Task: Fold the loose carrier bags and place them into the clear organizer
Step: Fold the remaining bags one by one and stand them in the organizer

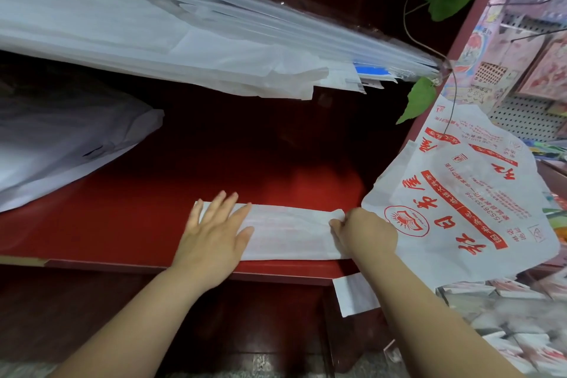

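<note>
1. Nearest, at the lower right, lie wrapped packets, blurred and hard to read. A short white strip hangs below the front edge of the red bench.
2. The folded carrier bag lies on the bench near its front edge as a long, flat white band running left to right.
3. The left hand lies palm down on the band's left end. Its fingers are straight and spread apart, pressing the plastic flat.
4. The right hand is at the band's right end. Its fingers are curled and pinch that end of the bag.
5. Just right of that hand, a loose carrier bag, white with red print, lies spread out and unfolded, draping over the bench's right edge.
6. Further back on the left, a pile of white bags rests on the bench, well apart from the hands.
7. Above and behind, the clear organizer slants across the view. White folded bags are stacked inside it, and something blue shows at its right end.
8. A broad stack of white sheets stretches from the organizer toward the left.
9. Two green leaves on a thin stem hang by the organizer's right end.
10. Farthest right stands a pegboard display with pink printed goods.
</note>
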A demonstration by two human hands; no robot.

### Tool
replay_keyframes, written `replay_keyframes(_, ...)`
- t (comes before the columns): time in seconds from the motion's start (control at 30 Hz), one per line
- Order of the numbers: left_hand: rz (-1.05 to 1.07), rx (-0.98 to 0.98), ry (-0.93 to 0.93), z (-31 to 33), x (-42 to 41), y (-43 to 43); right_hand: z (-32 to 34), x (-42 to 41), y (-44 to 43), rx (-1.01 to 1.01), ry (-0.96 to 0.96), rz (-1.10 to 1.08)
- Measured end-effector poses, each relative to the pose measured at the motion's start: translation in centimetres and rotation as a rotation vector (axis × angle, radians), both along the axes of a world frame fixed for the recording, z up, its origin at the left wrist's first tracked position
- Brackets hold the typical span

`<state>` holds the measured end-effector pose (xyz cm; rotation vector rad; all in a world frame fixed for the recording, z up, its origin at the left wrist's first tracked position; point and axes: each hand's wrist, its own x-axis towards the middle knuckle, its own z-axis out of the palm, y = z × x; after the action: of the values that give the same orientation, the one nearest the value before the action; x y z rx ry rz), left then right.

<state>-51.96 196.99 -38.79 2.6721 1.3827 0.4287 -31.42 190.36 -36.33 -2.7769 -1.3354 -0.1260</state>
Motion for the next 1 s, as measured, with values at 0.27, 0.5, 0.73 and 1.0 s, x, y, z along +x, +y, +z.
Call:
replay_keyframes(0.27,0.017,-0.198,0.196,0.2,0.7,0.7,-1.1,-4.6,1.4,0.406,-0.122,0.424)
replay_keyframes(0.5,0.046,-0.296,0.121,0.6,0.7,1.6,-2.2,-7.1,1.4,-0.028,0.255,0.570)
replay_keyframes(0.73,0.031,-0.306,0.112,0.9,0.3,3.1,-1.3,-2.4,-1.1,-0.067,0.213,0.392)
replay_keyframes(1.0,-0.100,-0.376,0.177,2.0,-5.1,1.0,-0.9,-3.2,-2.4,0.335,-0.114,0.481)
